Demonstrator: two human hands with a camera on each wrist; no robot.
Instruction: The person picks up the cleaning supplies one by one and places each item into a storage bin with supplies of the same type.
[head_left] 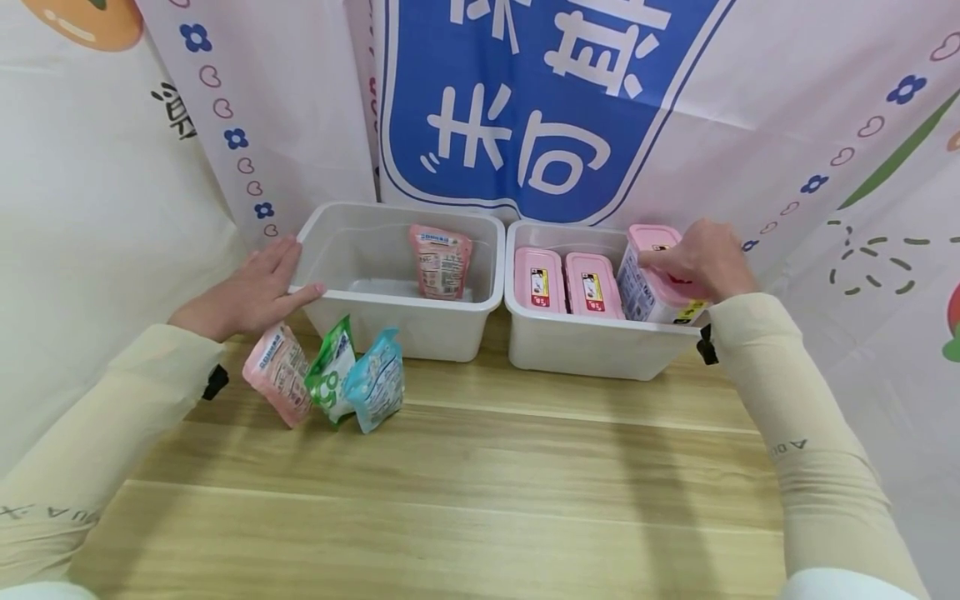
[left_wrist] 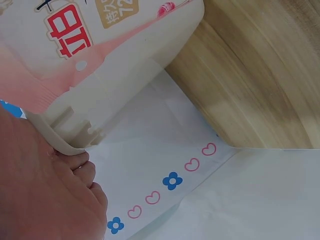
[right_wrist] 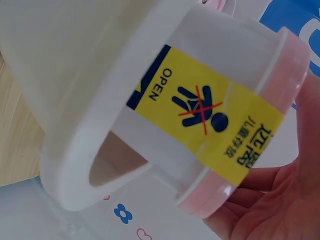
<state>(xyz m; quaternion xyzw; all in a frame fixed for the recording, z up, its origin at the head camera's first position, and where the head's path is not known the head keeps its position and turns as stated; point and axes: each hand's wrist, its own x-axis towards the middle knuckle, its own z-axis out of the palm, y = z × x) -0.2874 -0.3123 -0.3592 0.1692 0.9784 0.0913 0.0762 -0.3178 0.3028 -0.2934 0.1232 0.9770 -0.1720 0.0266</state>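
Note:
My left hand (head_left: 243,292) holds the front left corner of the left white plastic bin (head_left: 397,325), its thumb along the front rim. A pink pouch (head_left: 441,262) stands inside that bin towards the right. In the right white bin (head_left: 592,350), my right hand (head_left: 708,258) grips a pink-lidded box (head_left: 641,287) from above. This box sits tilted and higher than its neighbours at the bin's right end. The right wrist view shows its yellow warning label (right_wrist: 200,110) at the bin's rim. Two similar boxes, a left one (head_left: 540,279) and a middle one (head_left: 594,285), stand beside it.
On the wooden table (head_left: 465,500), before the left bin, stand a pink pouch (head_left: 279,375), a green-and-white pouch (head_left: 332,375) and a blue pouch (head_left: 378,382). A printed cloth (head_left: 300,100) hangs right behind both bins.

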